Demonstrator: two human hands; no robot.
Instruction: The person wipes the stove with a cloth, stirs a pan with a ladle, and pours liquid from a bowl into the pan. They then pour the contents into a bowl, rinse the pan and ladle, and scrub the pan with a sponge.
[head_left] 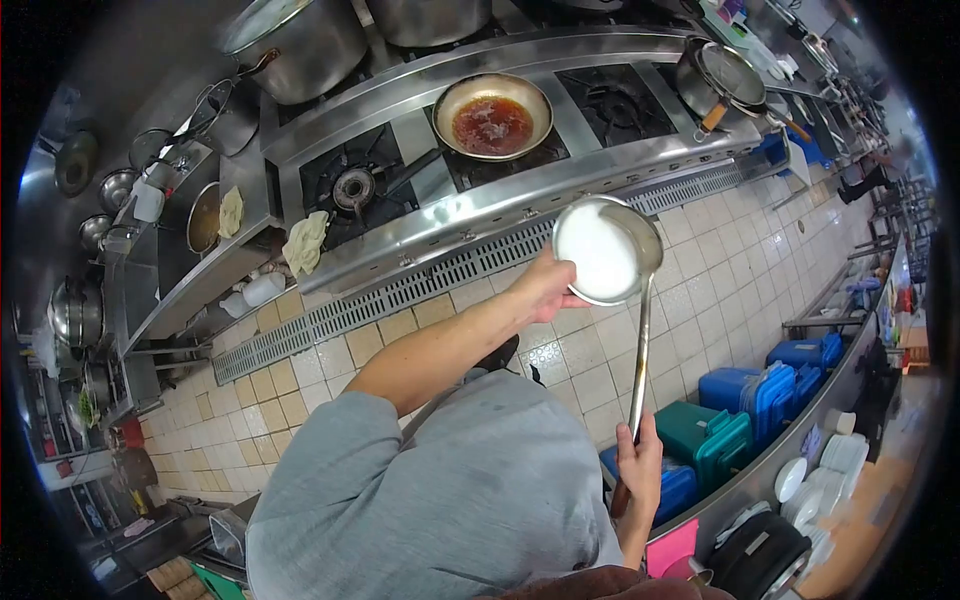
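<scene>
My left hand is closed on the near left side of a round metal bowl with smooth white contents. A ladle reaches up to the bowl's right rim, where its head overlaps the bowl. My right hand is wrapped round the lower part of its long handle, close to my body. Both are held out in front of me, over the tiled floor. Beyond them, a frying pan sits on the stove with reddish-brown liquid in it.
Burners flank the pan, and large pots stand behind. At the right of the stove is a pot with a wooden handle. Cloths lie at the left. A floor grate runs below; lidded bins stand at my right.
</scene>
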